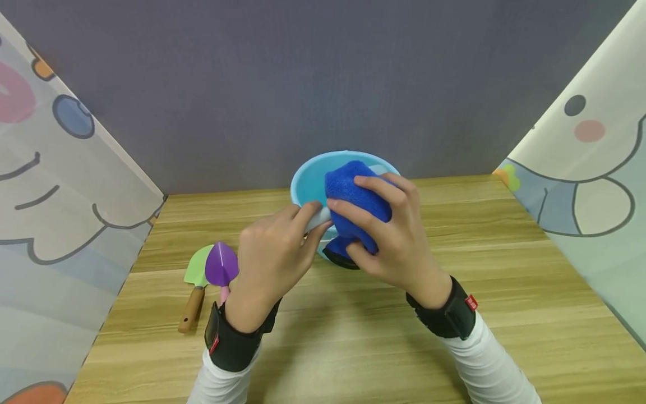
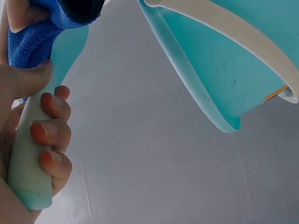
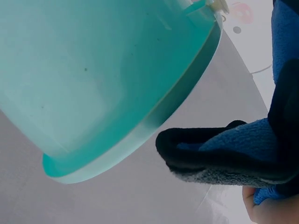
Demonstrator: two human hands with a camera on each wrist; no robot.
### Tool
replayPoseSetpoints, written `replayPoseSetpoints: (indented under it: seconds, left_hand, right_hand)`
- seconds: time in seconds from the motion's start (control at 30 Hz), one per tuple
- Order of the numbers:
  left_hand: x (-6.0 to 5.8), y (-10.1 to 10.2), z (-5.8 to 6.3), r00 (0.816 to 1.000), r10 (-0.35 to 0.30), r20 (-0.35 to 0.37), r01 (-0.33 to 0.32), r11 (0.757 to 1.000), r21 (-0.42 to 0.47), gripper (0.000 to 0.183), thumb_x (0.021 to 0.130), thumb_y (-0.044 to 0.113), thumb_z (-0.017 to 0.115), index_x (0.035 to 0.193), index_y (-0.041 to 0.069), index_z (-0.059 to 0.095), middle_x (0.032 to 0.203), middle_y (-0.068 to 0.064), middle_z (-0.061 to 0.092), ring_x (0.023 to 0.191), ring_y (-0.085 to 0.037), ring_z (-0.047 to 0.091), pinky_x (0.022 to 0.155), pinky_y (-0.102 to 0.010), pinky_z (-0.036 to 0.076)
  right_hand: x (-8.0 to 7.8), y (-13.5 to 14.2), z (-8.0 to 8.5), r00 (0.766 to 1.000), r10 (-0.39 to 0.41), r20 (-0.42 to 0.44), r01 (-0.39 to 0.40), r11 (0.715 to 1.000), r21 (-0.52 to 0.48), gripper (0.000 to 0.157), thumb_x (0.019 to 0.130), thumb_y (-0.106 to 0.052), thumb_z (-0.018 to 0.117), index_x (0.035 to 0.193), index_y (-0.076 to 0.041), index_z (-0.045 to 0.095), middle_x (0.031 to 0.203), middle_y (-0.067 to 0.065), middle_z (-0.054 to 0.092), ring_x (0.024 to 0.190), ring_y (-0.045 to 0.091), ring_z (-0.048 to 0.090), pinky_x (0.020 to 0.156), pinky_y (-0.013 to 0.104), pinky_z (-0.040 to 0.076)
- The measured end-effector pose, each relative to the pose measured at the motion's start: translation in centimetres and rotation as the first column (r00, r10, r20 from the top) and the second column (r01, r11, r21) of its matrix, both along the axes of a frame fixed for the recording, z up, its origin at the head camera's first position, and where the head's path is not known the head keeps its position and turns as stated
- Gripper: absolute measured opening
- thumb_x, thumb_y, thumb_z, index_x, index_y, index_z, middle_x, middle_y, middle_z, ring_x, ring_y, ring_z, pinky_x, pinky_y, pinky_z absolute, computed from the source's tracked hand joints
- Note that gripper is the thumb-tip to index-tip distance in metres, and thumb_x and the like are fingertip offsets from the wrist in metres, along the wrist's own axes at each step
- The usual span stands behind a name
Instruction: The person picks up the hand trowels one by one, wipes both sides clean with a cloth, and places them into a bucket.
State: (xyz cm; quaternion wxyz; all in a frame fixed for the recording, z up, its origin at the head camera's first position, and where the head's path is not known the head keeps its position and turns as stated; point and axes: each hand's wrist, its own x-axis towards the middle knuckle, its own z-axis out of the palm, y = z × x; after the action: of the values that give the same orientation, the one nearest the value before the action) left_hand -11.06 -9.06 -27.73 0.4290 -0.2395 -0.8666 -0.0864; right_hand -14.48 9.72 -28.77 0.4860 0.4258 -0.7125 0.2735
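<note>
My left hand (image 1: 275, 244) grips the pale green handle (image 2: 30, 158) of a small tool, its fingers curled round it. A bit of the tool's teal head (image 2: 72, 49) shows past the cloth in the left wrist view; the rest is hidden. My right hand (image 1: 393, 230) holds a blue cloth (image 1: 355, 188) with black edging, bunched against the tool. In the right wrist view, a black-edged fold of the cloth (image 3: 243, 140) hangs beside the bucket. Both hands are over the near side of the light blue bucket (image 1: 308, 168), which stands against the grey back panel.
On the wooden table (image 1: 504, 269), to the left, lie a green trowel (image 1: 198, 266) with a wooden handle and a purple trowel (image 1: 221, 264) with a pink handle, partly behind my left hand. Printed side panels (image 1: 580, 185) flank the table. The bucket has a whitish carrying handle (image 2: 233, 28).
</note>
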Motion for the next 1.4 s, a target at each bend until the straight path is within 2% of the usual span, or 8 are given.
replayPoseSetpoints:
  seconds: [0.73, 1.4]
  left_hand:
    - [0.17, -0.16, -0.12, 1.0, 0.003, -0.012, -0.003, 1.0, 0.008, 0.029, 0.087, 0.035, 0.068, 0.098, 0.009, 0.071, 0.056, -0.004, 0.063, 0.037, -0.016, 0.045, 0.031, -0.031, 0.035]
    - [0.15, -0.27, -0.03, 0.999, -0.024, -0.025, 0.025, 0.999, 0.033, 0.028, 0.086, 0.034, 0.07, 0.098, 0.009, 0.071, 0.055, -0.004, 0.062, 0.036, -0.015, 0.044, 0.03, -0.031, 0.033]
  right_hand:
    - [0.07, 0.42, 0.14, 0.999, -0.002, 0.036, 0.002, 1.0, 0.007, 0.042, 0.069, -0.016, 0.061, 0.11, -0.012, 0.066, 0.126, 0.025, 0.044, 0.112, 0.046, 0.04, 0.091, 0.066, 0.041]
    - [-0.22, 0.88, 0.24, 0.999, 0.008, 0.032, -0.007, 1.0, -0.027, 0.041, 0.07, -0.016, 0.059, 0.111, -0.012, 0.065, 0.128, 0.026, 0.042, 0.112, 0.048, 0.04, 0.087, 0.065, 0.042]
